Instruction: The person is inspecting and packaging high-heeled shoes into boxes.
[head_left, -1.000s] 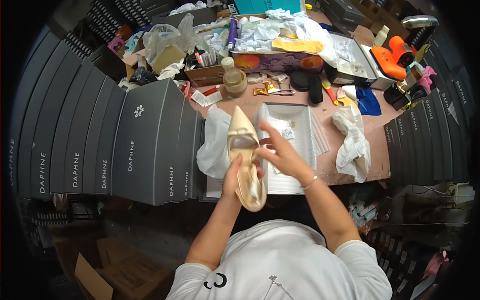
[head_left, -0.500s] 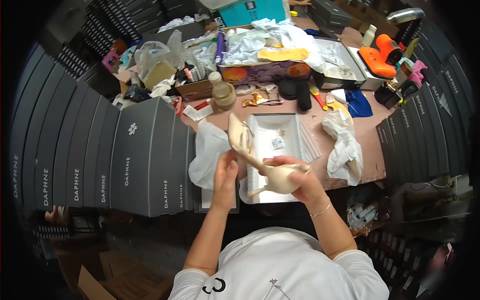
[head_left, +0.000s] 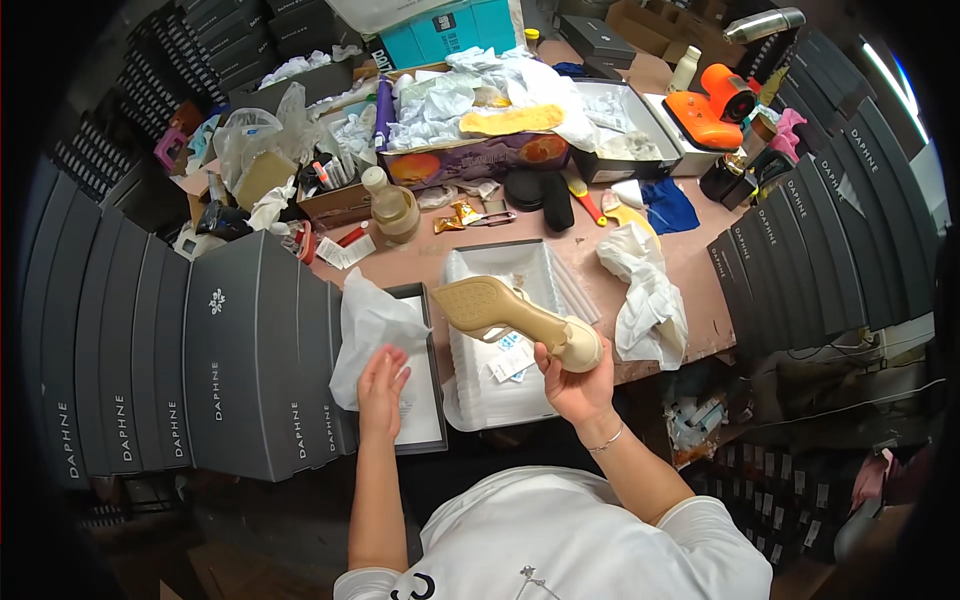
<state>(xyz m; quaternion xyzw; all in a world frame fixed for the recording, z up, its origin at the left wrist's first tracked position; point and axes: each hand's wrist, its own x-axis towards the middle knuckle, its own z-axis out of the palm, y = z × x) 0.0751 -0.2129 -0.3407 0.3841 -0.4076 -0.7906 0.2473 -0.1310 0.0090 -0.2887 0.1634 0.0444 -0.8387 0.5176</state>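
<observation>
My right hand point(head_left: 582, 390) grips a cream heeled sandal point(head_left: 530, 318) round its heel end. The sandal's tan sole faces up toward me and its toe points to the left. Below it sits a white plastic tray point(head_left: 462, 385) in a dark shoebox, with a white tag point(head_left: 512, 362) and a small printed packet inside. Nothing is in my left hand point(head_left: 381, 392), whose fingers are apart just at the lower edge of a sheet of white tissue paper point(head_left: 375, 325). That sheet lies over a dark box part point(head_left: 432, 430) with a pale inside.
Dark shoeboxes point(head_left: 255, 370) stand in rows at the left, and more point(head_left: 800, 255) at the right. Crumpled paper point(head_left: 645, 290) lies right of the tray. Behind are a bottle point(head_left: 393, 210), a brush point(head_left: 588, 203), a paper-filled carton point(head_left: 470, 160) and an orange device point(head_left: 705, 110).
My left hand has let go of the sandal and moved left to the tissue paper. The right hand has turned the sandal so its sole shows. The view has shifted somewhat.
</observation>
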